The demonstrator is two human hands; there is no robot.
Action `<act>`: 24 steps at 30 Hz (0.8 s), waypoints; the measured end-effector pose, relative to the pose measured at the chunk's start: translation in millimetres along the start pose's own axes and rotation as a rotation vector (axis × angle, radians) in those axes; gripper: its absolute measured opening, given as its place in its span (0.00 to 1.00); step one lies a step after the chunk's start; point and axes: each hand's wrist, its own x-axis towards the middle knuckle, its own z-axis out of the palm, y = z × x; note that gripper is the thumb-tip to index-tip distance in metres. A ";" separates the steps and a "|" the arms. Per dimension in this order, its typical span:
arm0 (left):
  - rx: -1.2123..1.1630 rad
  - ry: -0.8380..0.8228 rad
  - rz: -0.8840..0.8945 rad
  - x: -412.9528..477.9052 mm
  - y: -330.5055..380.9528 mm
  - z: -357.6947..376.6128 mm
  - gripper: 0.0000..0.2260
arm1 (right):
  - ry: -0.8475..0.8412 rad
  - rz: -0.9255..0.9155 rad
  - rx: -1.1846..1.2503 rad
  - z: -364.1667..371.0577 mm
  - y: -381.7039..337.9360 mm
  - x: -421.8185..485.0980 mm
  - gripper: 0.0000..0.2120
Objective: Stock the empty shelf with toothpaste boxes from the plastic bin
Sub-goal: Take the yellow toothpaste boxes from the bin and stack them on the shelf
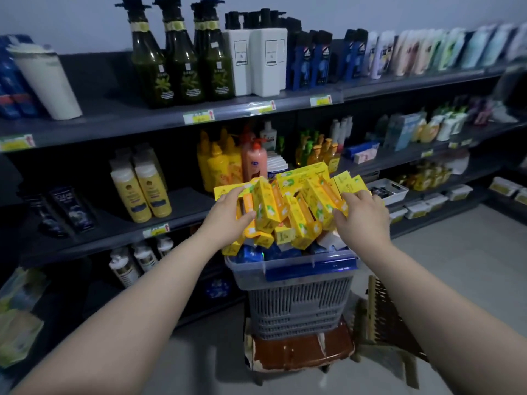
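Note:
A heap of yellow toothpaste boxes (288, 206) rises above a clear plastic bin (248, 273), which sits on a grey slotted basket (296, 306). My left hand (228, 215) lies on the left side of the heap, its fingers curled round yellow boxes there. On the right side, my right hand (362, 218) grips other boxes with bent fingers. Blue packs (273, 252) show under the yellow ones. A bare stretch of dark shelf (188, 203) lies just left of the heap at the same height.
The basket stands on a brown stool (302, 352) on the pale floor. Dark shelving runs behind, holding shampoo bottles (148, 192), green pump bottles (182, 61) and yellow bottles (219, 163). A brush and dark mat (379, 312) lie right of the stool.

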 end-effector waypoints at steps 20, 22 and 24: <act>0.762 -0.265 0.511 121.2 40.9 6.2 0.04 | -0.074 -0.050 0.223 16.9 35.7 76.0 0.08; 0.738 -0.197 0.543 111.3 36.5 -10.8 0.03 | -0.005 -0.088 0.300 9.8 29.9 81.6 0.08; 0.700 -0.107 0.529 94.9 32.4 -30.1 0.04 | 0.059 -0.137 0.402 2.8 15.3 86.3 0.07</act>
